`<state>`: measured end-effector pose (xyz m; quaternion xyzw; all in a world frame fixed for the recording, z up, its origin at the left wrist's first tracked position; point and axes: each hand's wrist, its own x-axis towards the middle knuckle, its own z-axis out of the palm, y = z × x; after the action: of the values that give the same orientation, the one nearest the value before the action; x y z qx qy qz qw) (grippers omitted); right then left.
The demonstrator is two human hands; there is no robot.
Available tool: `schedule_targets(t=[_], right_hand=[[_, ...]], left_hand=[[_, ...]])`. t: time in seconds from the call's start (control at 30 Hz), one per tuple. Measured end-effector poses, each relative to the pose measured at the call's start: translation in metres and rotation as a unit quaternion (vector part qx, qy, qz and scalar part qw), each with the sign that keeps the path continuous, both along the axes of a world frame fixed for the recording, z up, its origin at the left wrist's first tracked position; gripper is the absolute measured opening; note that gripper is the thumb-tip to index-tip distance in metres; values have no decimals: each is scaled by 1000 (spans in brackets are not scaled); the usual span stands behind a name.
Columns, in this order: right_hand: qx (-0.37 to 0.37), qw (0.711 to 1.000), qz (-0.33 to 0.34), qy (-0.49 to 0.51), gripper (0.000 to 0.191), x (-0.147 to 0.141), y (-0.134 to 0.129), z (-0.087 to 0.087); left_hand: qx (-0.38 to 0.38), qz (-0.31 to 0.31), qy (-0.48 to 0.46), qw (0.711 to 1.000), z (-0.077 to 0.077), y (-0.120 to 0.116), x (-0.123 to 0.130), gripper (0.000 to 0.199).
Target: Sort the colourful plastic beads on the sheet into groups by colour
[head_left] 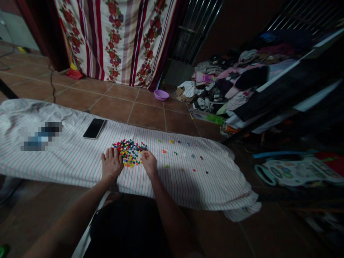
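Note:
A pile of small, many-coloured plastic pieces (130, 152) lies on the striped cloth (145, 181) in front of me; their exact kind is too small to tell. My left hand (111, 164) rests flat at the pile's left edge, fingers spread. At the right edge, my right hand (149, 162) has its fingertips pinched together, and whatever sits between them is hidden. To the right of that hand, little groups of pieces are spaced out by colour, among them an orange group (164, 151), a yellow group (171, 141) and a green group (167, 166).
A phone (94, 128) lies left of the pile, with a pixelated patch farther left. Beyond the cloth-covered surface are a purple basin (161, 95) on the tiled floor, a floral curtain (115, 39) and a heap of clothes (228, 79). A baby-walker-like toy (298, 170) stands at right.

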<state>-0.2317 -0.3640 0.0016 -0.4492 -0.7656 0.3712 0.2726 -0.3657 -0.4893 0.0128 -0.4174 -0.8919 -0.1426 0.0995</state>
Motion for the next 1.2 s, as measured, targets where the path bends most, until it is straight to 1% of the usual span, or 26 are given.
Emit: schedule_targets(t=[0.1,0.17,0.3,0.4,0.53,0.63,0.73,0.83,0.97,1.07,1.2], right_hand=[[-3,1000,-24,-3,21,9,-5,-3],[5,1000,-28,1,21,15,-10,-4],[21,999,-39,-1,20,26,-19,-4],[24,998,-60,0,20,38,-23,-3],[33,996,-81,6,20,61,-27,-2],[47,992,-113,18,22,85,-28,-1],[70,985,-151,43,24,113,-20,-3],[99,973,-201,54,27,142,-5,-5],[136,960,-244,14,28,176,13,-8],[154,953,-259,-30,30,190,22,-9],[149,951,-258,-82,32,192,26,-10]], left_hand=[[-3,-2,4,1000,0,0,0,54],[-3,-3,6,1000,-1,0,0,53],[5,0,7,1000,-3,-1,-1,54],[10,-2,14,1000,-5,-1,-1,55],[8,-3,15,1000,-5,-1,-2,54],[8,-3,16,1000,-4,-2,-2,54],[7,-5,18,1000,-4,-2,-2,54],[7,-4,15,1000,-6,-2,-3,54],[8,-4,10,1000,-7,-1,-3,55],[3,0,2,1000,-5,-1,-2,55],[2,2,-6,1000,-4,-1,-1,55]])
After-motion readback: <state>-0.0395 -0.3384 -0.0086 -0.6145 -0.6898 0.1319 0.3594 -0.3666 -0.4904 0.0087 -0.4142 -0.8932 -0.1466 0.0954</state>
